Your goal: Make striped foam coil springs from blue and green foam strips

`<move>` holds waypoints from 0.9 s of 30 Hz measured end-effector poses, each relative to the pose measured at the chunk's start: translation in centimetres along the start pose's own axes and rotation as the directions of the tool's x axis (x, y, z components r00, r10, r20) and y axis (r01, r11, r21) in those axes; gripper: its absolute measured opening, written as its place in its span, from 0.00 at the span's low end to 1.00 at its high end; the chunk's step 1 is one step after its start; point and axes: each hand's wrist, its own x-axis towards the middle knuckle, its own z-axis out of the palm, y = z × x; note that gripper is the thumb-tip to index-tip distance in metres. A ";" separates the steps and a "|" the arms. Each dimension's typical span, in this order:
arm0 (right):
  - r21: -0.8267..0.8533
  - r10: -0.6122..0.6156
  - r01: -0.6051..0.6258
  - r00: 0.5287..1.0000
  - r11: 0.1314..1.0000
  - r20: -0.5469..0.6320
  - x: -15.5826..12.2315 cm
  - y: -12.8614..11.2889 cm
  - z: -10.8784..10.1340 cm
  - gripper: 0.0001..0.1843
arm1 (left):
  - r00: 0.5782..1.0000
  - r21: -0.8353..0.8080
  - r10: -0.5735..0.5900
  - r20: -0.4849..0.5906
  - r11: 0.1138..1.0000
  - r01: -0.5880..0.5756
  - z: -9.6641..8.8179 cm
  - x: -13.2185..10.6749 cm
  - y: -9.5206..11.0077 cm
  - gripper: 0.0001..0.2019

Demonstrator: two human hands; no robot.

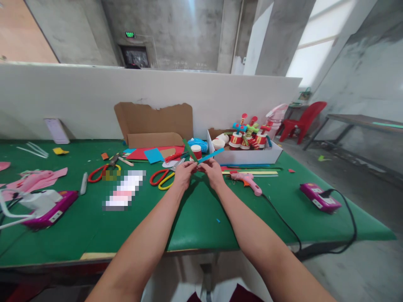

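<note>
Two strips: green strip and blue strip, splayed in a V, with the lower ends meeting at the fingertips. Held just above the middle of the tabletop, not resting on it.
Left hand: left hand has its fingers closed, pinching the strips where they meet.
Right hand: right hand has the same pinch and touches the left fingertips.
Beside hands: scissors just left. Glue gun just right, with its cord running off the front edge.
Far right corner: white box of cup figures.
Risk 1: the grip is only at the strip ends, so if either pinch slackens the strips likely pivot or slip apart.
Risk 2: the glue gun lies close to the right wrist. Can't tell if it's hot, so a sideways move could mean a burn or a snagged cord.
</note>
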 end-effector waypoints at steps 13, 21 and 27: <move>0.262 0.342 -0.365 0.931 0.893 0.130 0.1 -0.4 -1.2 0.09 | 0.987 0.067 -0.018 0.159 0.998 0.007 0.2 -1.0 1.1 0.17; 0.236 0.348 -0.371 0.928 0.898 0.134 -0.2 -0.9 -1.2 0.11 | 0.990 0.090 -0.006 0.140 0.996 -0.007 0.1 -0.9 1.0 0.17; 0.214 0.338 -0.371 0.924 0.904 0.177 -0.1 -1.0 -1.3 0.12 | 0.990 0.102 -0.002 0.141 0.995 -0.013 0.0 -0.7 0.8 0.17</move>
